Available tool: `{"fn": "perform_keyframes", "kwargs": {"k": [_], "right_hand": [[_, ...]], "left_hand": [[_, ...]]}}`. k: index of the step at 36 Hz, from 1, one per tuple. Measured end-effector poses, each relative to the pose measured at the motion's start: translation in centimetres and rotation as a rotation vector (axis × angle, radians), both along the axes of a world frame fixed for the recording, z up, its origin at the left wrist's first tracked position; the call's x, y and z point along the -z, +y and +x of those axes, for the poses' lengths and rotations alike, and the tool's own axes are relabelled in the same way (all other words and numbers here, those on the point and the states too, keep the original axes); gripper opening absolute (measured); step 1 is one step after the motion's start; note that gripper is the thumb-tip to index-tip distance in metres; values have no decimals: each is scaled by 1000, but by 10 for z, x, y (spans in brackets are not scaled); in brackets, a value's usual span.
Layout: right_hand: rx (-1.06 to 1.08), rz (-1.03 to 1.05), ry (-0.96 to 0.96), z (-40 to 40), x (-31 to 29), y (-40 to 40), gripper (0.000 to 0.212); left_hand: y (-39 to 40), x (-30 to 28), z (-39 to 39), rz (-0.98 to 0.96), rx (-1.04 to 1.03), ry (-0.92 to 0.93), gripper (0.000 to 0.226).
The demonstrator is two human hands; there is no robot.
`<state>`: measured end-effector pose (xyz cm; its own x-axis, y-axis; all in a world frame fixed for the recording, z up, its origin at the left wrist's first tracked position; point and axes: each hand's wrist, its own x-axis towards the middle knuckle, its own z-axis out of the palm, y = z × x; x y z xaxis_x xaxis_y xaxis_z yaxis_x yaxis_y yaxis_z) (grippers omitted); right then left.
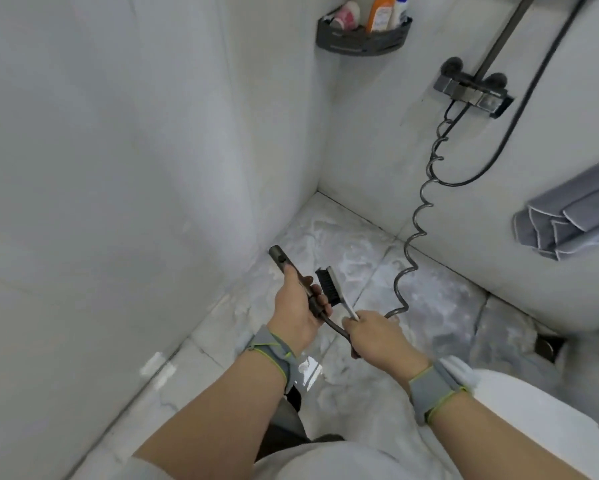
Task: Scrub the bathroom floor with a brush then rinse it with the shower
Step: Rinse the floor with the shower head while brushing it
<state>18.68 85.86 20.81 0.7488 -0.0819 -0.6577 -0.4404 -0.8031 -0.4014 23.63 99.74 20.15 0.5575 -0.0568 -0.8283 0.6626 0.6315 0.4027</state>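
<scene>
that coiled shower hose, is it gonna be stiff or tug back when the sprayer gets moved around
Probably springy rather than stiff: the coiled hose hangs in loose spirals from the wall mixer, so it should stretch, then pull back on the sprayer in the left hand. The foamy floor suggests wet, slippery grips.

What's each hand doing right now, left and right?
Left hand: grips the spray wand on the coiled hose.
Right hand: holds the brush by its white handle.

Brush handle [351, 311] end inside the right hand [377, 336] (bottle [381, 12] tops cropped by the frame's edge)
</scene>
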Motion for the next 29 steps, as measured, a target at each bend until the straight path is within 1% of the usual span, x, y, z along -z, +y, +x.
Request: {"fn": "perform_keyframes", "kwargs": {"k": [3, 7, 11, 14, 17, 19, 24, 26, 28, 29], "right_hand": [[-9, -44, 4, -41, 8, -19, 41], [-133, -203, -59, -84, 29, -34, 37], [-174, -336, -207, -108, 40, -32, 38], [-269, -429, -306, -123, 40, -16, 37], [-357, -476, -421, -128, 43, 2, 31], [-358, -487, -489, -128, 44, 9, 26], [-408, -398, -740, -122, 39, 44, 10], [-407, -369, -750, -120, 39, 61, 6], [-356, -383, -687, -124, 36, 72, 14], [-317, -395, -640, -125, 38, 81, 18]], "left_hand": [[-20, 9, -41, -4, 59, 57, 50], [-33, 28, -95, 13, 116, 126, 51], [-33, 40, -135, 21, 127, 186, 51], [-22, 50, -161, 22, 76, 227, 53], [-8, 58, -172, 44, 37, 247, 53], [-1, 56, -173, 21, 18, 245, 53], [27, 57, -159, 22, 65, 168, 49], [40, 64, -147, 38, 113, 125, 40], [44, 65, -137, 36, 138, 77, 34], [48, 70, -131, 36, 149, 62, 36]]}}
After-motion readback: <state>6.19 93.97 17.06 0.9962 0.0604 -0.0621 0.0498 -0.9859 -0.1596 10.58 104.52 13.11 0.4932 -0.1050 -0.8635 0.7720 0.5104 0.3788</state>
